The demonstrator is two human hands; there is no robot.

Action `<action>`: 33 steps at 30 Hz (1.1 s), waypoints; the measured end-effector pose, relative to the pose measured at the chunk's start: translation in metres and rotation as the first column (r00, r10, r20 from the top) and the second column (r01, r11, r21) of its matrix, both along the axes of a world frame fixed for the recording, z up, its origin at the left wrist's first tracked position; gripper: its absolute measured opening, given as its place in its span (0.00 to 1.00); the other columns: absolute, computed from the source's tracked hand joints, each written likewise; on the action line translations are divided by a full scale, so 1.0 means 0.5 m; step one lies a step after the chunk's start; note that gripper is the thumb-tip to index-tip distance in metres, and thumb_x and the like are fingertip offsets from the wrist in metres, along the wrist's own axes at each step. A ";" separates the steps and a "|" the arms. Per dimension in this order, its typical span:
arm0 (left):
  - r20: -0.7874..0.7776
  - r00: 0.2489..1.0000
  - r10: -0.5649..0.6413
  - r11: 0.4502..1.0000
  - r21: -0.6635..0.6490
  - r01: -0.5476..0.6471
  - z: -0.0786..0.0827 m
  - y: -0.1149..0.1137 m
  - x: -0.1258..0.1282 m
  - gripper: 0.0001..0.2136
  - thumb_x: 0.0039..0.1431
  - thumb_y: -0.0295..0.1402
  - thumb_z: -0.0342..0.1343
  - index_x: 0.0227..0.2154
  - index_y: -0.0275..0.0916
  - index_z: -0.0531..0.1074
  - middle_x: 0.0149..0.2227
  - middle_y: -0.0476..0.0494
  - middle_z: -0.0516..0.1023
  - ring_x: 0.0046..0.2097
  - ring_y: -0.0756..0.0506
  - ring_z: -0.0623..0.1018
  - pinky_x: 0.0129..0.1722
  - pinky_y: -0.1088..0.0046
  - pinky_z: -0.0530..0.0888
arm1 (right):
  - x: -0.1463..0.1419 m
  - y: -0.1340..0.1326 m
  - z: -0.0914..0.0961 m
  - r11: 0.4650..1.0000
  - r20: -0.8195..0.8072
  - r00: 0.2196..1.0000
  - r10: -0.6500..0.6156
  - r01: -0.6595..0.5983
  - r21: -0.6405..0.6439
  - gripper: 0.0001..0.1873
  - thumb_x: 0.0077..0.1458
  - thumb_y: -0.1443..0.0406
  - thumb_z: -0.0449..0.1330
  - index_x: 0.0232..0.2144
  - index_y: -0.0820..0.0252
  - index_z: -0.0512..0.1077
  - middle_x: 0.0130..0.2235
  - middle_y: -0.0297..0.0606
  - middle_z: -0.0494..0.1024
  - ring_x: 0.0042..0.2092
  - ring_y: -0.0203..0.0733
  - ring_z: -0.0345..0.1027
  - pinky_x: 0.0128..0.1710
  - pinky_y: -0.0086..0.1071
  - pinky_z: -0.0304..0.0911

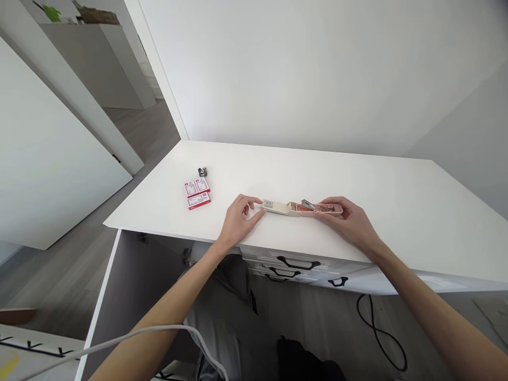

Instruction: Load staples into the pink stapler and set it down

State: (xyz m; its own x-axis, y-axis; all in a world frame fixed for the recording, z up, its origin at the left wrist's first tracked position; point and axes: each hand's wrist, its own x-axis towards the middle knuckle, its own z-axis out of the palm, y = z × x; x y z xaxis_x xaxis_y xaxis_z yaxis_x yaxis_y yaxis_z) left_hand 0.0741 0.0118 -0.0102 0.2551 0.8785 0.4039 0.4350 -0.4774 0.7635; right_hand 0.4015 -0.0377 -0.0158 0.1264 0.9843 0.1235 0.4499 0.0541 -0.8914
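Two-handed on opened stapler (296, 208): left hand (238, 219) fingertips loosely curled, touching nine o'clock end; right hand (349, 219) pinching three o'clock end.

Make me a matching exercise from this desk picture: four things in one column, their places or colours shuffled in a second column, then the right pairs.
Things:
1. stapler
2. small boxes
3. little black object
4. cable

Descriptions:
A. black, on the floor below the desk
B. red and white, on the left part of the desk
C. opened out flat between the left hand and the right hand
D. just behind the small boxes, farther from the person

Pairs: 1-C, 2-B, 3-D, 4-A
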 end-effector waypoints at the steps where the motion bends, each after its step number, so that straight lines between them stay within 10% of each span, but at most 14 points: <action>1: -0.009 1.000 0.019 1.000 0.009 -0.019 0.001 0.002 -0.003 0.07 0.65 0.36 0.63 0.45 0.44 0.78 0.38 0.48 0.73 0.34 0.49 0.70 0.40 0.69 0.72 | 0.004 0.000 -0.002 1.000 0.004 1.000 -0.008 0.008 0.001 0.28 0.53 0.42 0.73 0.48 0.51 0.79 0.51 0.43 0.84 0.50 0.55 0.79 0.43 0.44 0.75; 7: -0.230 0.955 0.187 0.974 0.170 -0.150 -0.002 0.025 -0.072 0.07 0.67 0.35 0.57 0.45 0.43 0.77 0.42 0.43 0.74 0.45 0.42 0.75 0.53 0.60 0.72 | 0.021 0.000 -0.011 0.997 0.038 0.997 -0.074 0.073 0.012 0.28 0.53 0.42 0.72 0.47 0.51 0.79 0.51 0.43 0.85 0.52 0.57 0.79 0.48 0.46 0.75; 16: -0.472 0.680 0.561 0.827 0.341 -0.447 0.002 0.021 -0.227 0.22 0.66 0.43 0.57 0.57 0.37 0.73 0.61 0.26 0.66 0.62 0.26 0.64 0.63 0.42 0.65 | 0.028 0.007 -0.022 0.993 0.066 0.992 -0.112 0.109 0.040 0.29 0.54 0.41 0.70 0.48 0.53 0.79 0.51 0.44 0.85 0.54 0.57 0.78 0.54 0.50 0.73; 33: -0.501 0.762 0.411 0.909 0.283 -0.305 0.012 0.001 -0.269 0.15 0.63 0.47 0.63 0.47 0.44 0.79 0.58 0.34 0.74 0.63 0.28 0.65 0.63 0.41 0.65 | 0.031 -0.063 -0.022 0.900 0.069 0.941 -0.331 0.293 0.322 0.31 0.59 0.49 0.69 0.59 0.53 0.69 0.57 0.47 0.78 0.57 0.58 0.74 0.60 0.58 0.69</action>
